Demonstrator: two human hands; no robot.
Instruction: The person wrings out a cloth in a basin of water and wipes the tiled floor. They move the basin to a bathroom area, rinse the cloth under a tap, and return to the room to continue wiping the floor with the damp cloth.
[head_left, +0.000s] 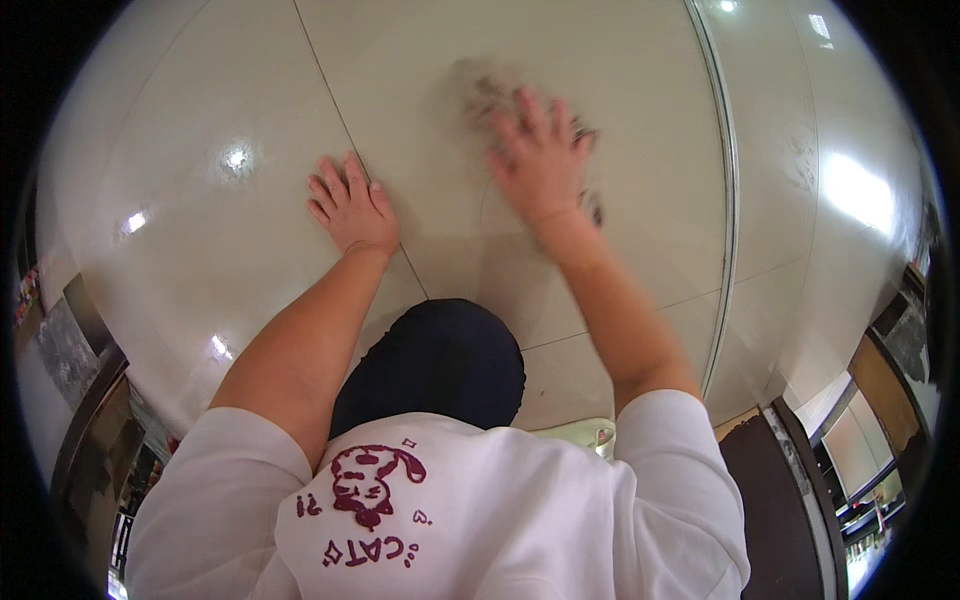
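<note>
My left hand (355, 212) lies flat on the glossy beige tiled floor (247, 285), beside a dark joint line, with its fingers apart and nothing in it. Further out and to the right, my right hand (541, 169) is blurred by motion, palm down with spread fingers. Around its fingertips and beside the wrist show blurred dark patches (487, 91). Whether they belong to a thin cloth under the palm or to marks on the floor, I cannot tell. My knee in dark trousers (439, 360) is in front of me, between my arms.
A metal strip (725, 180) runs along the floor to the right. A dark door frame (810, 495) stands at the lower right, and dark-framed panels (97, 405) at the lower left. A pale green item (585, 431) shows beside my right side. Lamps reflect off the floor.
</note>
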